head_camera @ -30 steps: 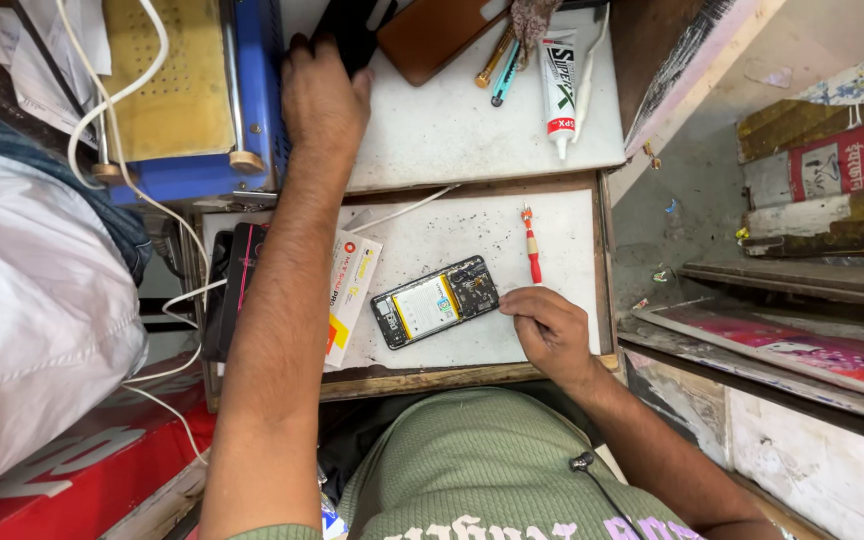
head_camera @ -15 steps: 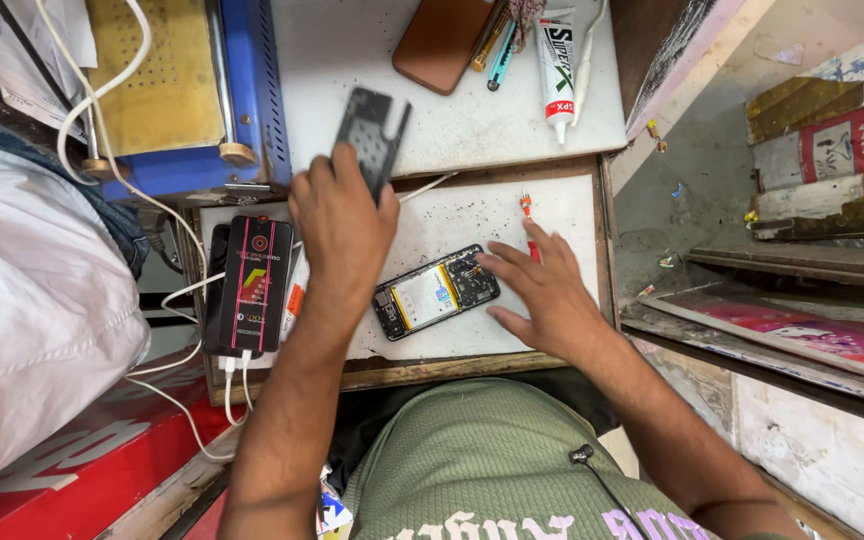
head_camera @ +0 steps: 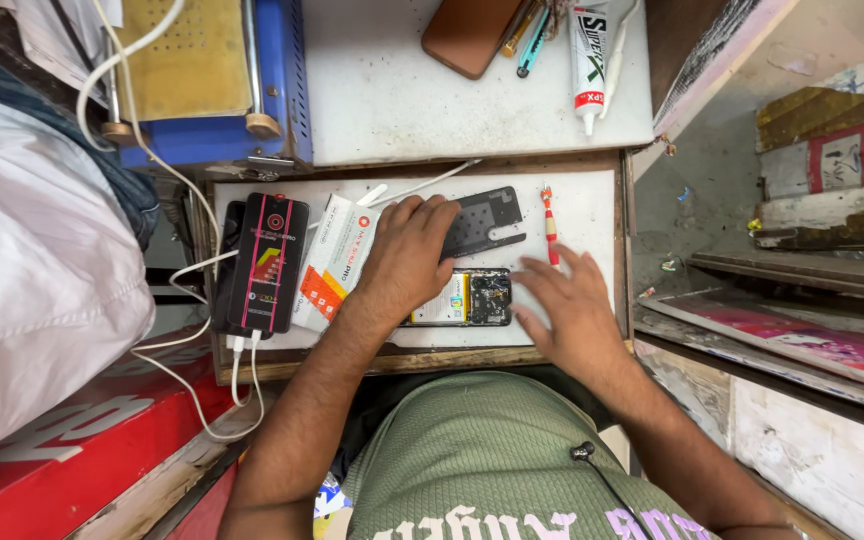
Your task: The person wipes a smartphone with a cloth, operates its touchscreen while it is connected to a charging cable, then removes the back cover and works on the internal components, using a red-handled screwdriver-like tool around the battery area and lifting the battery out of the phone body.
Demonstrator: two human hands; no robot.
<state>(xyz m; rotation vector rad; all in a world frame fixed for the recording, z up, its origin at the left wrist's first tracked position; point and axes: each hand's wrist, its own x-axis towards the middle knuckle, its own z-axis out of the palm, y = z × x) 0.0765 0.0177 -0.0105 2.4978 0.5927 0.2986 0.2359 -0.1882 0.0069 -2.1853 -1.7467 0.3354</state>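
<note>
White worktop [head_camera: 582,225] is lying under both your hands. Your left hand [head_camera: 407,255] is pressing flat on a dark back panel [head_camera: 487,220], gripping nothing. Your right hand [head_camera: 567,310] is hovering spread open, just beside the opened phone [head_camera: 472,298].

I see even, bright daylight, soft shadows under both hands, sharp centre focus, and wide-angle bending at the edges.

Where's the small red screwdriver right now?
In the head view the red screwdriver lies on the white work mat, just right of the dark back cover and just beyond the right hand fingertips.
</note>
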